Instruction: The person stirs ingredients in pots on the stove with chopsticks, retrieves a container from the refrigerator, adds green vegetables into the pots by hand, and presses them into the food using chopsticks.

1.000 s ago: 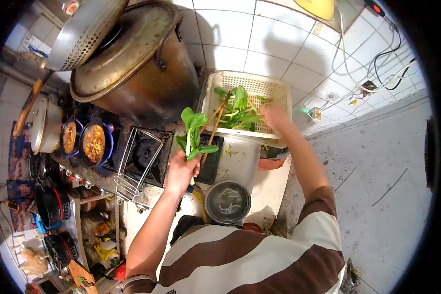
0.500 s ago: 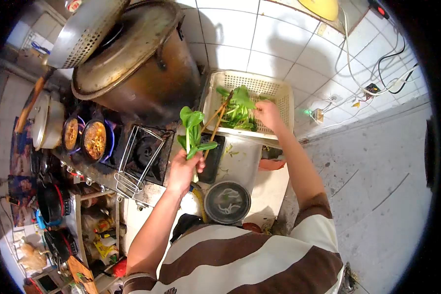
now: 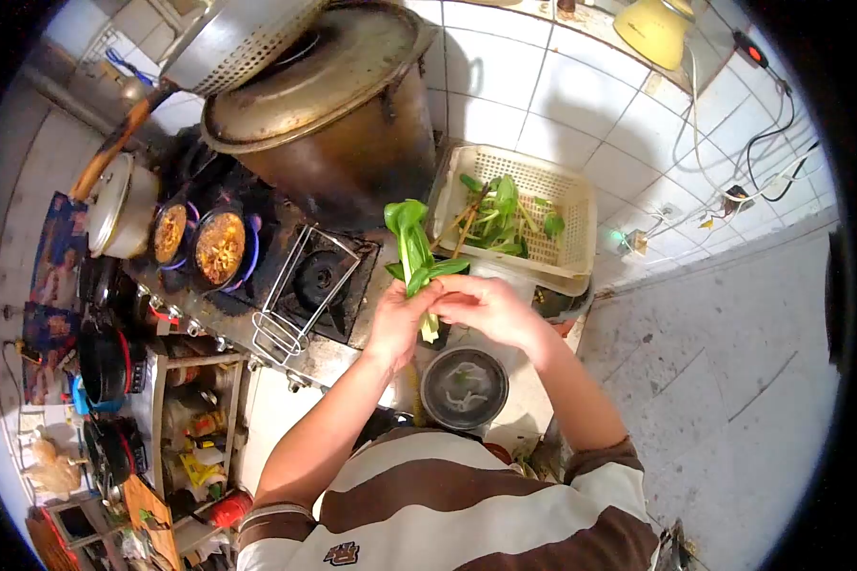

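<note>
Gripping the leafy greens [image 3: 412,249] by their stems, the left hand [image 3: 397,322] is curled around them just off the near-left corner of the cream basket [image 3: 571,202]. The right hand [image 3: 486,306], fingers bent, meets the stems; its grip is unclear. More leaves [image 3: 505,211] lie inside the basket, a large pot [image 3: 328,167] to its left.

Off the near left corner of the basket [image 3: 574,228], the left hand [image 3: 397,322] grips greens [image 3: 412,246], their stalks [image 3: 430,329] touched by the right hand [image 3: 490,306]. Leaves [image 3: 506,197] lie inside the basket, a pot [image 3: 352,171] stands left of it, and a bowl [image 3: 429,390] sits on its near side.
</note>
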Demonstrator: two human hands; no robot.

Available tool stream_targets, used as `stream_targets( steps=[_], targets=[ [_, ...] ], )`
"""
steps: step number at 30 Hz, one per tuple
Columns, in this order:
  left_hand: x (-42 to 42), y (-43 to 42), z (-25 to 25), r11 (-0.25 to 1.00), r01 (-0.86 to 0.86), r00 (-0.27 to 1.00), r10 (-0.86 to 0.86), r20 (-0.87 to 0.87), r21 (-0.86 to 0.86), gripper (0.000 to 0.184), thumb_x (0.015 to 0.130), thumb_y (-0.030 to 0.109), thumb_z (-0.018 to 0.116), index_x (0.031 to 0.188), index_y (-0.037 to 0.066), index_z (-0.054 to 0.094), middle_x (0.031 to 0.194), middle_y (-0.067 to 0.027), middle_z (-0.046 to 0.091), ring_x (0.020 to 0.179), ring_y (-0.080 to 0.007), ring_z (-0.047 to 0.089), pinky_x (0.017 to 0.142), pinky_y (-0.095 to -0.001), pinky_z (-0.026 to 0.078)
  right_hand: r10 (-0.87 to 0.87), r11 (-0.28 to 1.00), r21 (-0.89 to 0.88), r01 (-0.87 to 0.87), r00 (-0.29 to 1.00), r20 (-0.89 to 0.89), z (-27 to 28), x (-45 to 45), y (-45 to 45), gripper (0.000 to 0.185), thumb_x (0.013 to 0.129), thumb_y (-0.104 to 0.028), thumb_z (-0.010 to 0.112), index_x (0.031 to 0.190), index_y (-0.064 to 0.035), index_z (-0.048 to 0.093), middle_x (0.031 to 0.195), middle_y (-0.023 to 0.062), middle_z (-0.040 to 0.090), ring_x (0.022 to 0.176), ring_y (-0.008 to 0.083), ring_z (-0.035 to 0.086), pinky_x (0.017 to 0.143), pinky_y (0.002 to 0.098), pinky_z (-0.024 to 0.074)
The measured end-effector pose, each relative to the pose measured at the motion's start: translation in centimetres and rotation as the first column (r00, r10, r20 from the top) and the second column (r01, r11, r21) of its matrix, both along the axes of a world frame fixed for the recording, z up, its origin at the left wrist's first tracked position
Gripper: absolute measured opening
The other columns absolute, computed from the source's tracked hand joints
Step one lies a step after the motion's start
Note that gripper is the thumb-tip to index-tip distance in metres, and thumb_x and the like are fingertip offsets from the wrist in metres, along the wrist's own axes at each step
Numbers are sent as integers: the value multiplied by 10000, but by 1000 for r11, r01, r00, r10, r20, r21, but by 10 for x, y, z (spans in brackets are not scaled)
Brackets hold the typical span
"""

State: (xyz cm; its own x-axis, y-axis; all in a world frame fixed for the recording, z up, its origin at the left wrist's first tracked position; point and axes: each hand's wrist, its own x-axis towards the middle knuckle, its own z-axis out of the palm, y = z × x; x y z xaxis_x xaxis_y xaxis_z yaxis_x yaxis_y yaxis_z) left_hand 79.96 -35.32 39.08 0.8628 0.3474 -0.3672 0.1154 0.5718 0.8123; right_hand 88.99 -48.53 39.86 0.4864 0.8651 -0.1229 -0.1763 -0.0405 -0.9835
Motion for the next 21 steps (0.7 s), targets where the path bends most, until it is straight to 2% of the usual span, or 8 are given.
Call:
stream_targets(
  steps=[1, 3, 5, 9, 12, 15, 19, 21],
  targets=[
    [-4, 3, 4, 999, -11, 1000, 11, -1, -45, 194, 855, 85, 583, 1033, 34, 523, 924, -86, 611, 815, -157, 598, 738, -280, 482, 10, 995, -103, -18, 996, -85, 9, 9, 0, 297, 855, -162, 588, 1110, -12, 565, 931, 82, 646, 799, 96, 611, 675, 229, 482],
    [-16, 9, 13, 997, -15, 999, 12, -35, -77, 152, 870, 86, 561, 1011, 37, 535, 897, -80, 620, 789, -149, 613, 714, -275, 508, -143, 931, -309, 196, 972, 186, -10, 42, 0, 287, 858, -152, 569, 1126, -50, 567, 959, 115, 636, 782, 149, 626, 673, 280, 492],
    [-35, 22, 11, 999, -29, 997, 27, -78, -37, 120, 866, 83, 554, 972, 27, 539, 839, -71, 611, 717, -143, 595, 659, -264, 496, -161, 853, -233, 467, 659, 735, -41, 80, 3, 286, 843, -91, 532, 1124, -104, 582, 990, 112, 598, 787, 229, 614, 695, 340, 489],
    [-81, 50, 25, 995, -99, 992, 98, -81, -10, 109, 845, 42, 547, 945, 17, 512, 784, -45, 553, 634, -126, 529, 580, -254, 452, 181, 823, -395, 408, 471, 863, -73, 109, 22, 364, 791, -29, 510, 1117, -167, 598, 1021, 104, 529, 900, 276, 560, 748, 368, 469],
    [-120, 85, 33, 971, -121, 973, 158, -171, 207, 101, 847, 48, 543, 935, 14, 507, 750, -45, 548, 620, -118, 514, 567, -244, 435, 280, 882, -385, 271, 355, 892, -106, 123, 39, 390, 760, -24, 523, 1098, -195, 615, 1017, 92, 524, 966, 273, 526, 811, 373, 450],
    [-159, 121, 57, 857, -81, 925, 254, -281, 508, 116, 816, 57, 526, 919, 13, 493, 728, -56, 535, 623, -130, 499, 555, -261, 409, 308, 905, -379, 191, 319, 896, -109, 131, 52, 290, 741, -43, 553, 983, -162, 661, 1004, 92, 549, 981, 268, 534, 847, 353, 438],
    [-197, 189, 63, 696, -60, 862, 398, -315, 715, 114, 824, -1, 489, 937, 10, 494, 721, -43, 528, 606, -106, 487, 542, -238, 405, 81, 926, -183, 331, 300, 951, -94, 116, 39, 187, 747, -55, 580, 921, -95, 635, 985, 112, 545, 972, 292, 530, 835, 348, 428],
    [-208, 233, 61, 568, 104, 827, 406, -388, 816, 210, 808, 98, 537, 970, -28, 492, 775, -127, 601, 688, -178, 582, 623, -296, 449, -366, 843, -91, 530, 690, 625, -88, 106, 22, 142, 789, -52, 566, 929, -51, 593, 984, 110, 548, 908, 237, 551, 792, 302, 435]
  ],
)
